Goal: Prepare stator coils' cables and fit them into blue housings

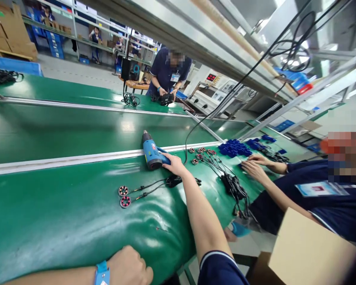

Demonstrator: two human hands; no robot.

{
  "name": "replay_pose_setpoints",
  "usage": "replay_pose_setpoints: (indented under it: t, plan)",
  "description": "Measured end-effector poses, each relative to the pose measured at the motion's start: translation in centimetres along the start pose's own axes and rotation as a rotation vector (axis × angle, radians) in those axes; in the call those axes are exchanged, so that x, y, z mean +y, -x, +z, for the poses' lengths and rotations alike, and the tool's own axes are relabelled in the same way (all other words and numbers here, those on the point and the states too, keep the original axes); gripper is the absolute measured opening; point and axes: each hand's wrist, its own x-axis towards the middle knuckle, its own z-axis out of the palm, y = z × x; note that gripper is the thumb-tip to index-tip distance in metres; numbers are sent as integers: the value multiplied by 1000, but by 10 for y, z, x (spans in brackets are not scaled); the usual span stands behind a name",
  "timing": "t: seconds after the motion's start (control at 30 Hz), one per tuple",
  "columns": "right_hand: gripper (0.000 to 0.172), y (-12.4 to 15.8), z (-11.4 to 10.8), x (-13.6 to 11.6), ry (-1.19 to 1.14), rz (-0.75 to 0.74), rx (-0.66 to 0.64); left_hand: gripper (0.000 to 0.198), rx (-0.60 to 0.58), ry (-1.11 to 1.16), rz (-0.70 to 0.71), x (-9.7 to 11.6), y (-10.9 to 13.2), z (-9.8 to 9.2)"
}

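My right hand is stretched out over the green bench top, its fingers wrapped round the handle of a blue heat gun. The heat gun's nozzle points up and away, and its rear end is at the bench surface. At the near edge my left hand, with a blue wristband, is curled into a fist; nothing shows in it. Between my hands lie two small round copper-wound motor stators with black leads. Their bundled black cable runs partly behind my right forearm.
More stators with cable bundles and a pile of blue pieces lie to the right, by a co-worker's hands. A cardboard box stands at lower right. A white rail crosses behind; a black cord hangs down.
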Motion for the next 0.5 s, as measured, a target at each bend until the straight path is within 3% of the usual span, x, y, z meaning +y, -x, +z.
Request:
replay_pose_setpoints:
  t: [0.07,0.17,0.23,0.27,0.37,0.5]
  plan:
    - [62,12,9,-1,0,31,58,21,86,-45,7,0,1,3]
    - [68,28,11,-12,-25,85,200,39,272,-23,28,-8,8,-16]
    - [56,40,6,-27,-91,74,253,44,348,19,9,-21,15,-39]
    - [45,46,3,-36,-139,46,248,37,360,27,-19,-30,18,-51]
    - [23,69,-3,-69,-336,-122,116,20,416,-21,-131,-63,26,-79]
    - [23,89,6,-104,-556,-413,-100,13,581,-208,-162,-95,34,-82]
